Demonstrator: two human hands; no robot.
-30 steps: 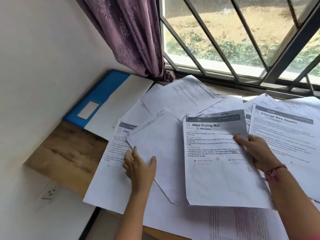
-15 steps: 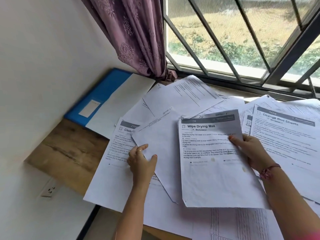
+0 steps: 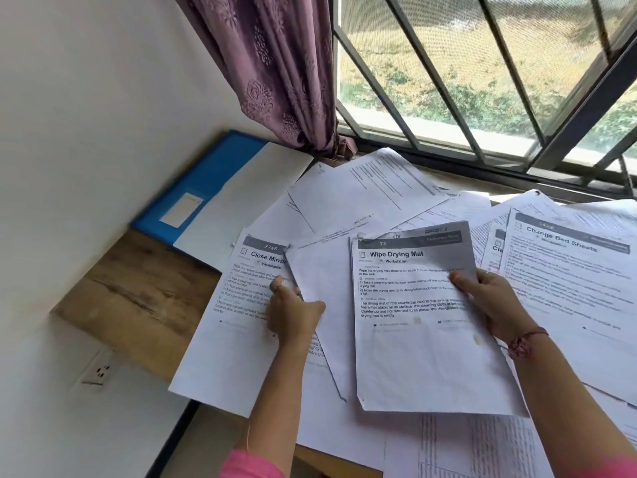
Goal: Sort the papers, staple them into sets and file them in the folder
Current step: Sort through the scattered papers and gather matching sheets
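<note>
Moved: left hand (image 3: 293,313) has slid up and left along the blank sheet (image 3: 320,298) since a second ago; the "Wipe Drying Mat" sheet (image 3: 420,339) sits a bit lower and more upright in frame.
Right hand (image 3: 489,305): closed on the right edge of the "Wipe Drying Mat" sheet, thumb on top over the printed text, other fingers hidden under the paper.
Left hand grip: pinching the left edge of the blank sheet, thumb on top, fingertips tucked under the edge and only partly seen.
Under left fingers: "Close Mirror…" sheet (image 3: 238,305), title cut off by the blank sheet lying over it.
Right of right hand: "Change Bed Sheets" sheet (image 3: 568,270); body text too blurred to read.
Between those two: another sheet starting "Cle…" (image 3: 494,248), rest covered.
Beyond fingertips, toward window: more loose papers (image 3: 365,194), overlapping, print unreadable.
Folder (image 3: 203,188): blue, well left of and beyond the left hand, against the wall; a white sheet (image 3: 241,205) covers its right part, so open or shut unclear.
Table (image 3: 138,291): wood, bare only left of the left hand.
Near edge: printed sheets (image 3: 475,450) below the wrists, cut off by the frame bottom.
Stapler: cannot make one out.
Curtain (image 3: 272,63): purple, hanging down to the sill, its end touching the far papers.
</note>
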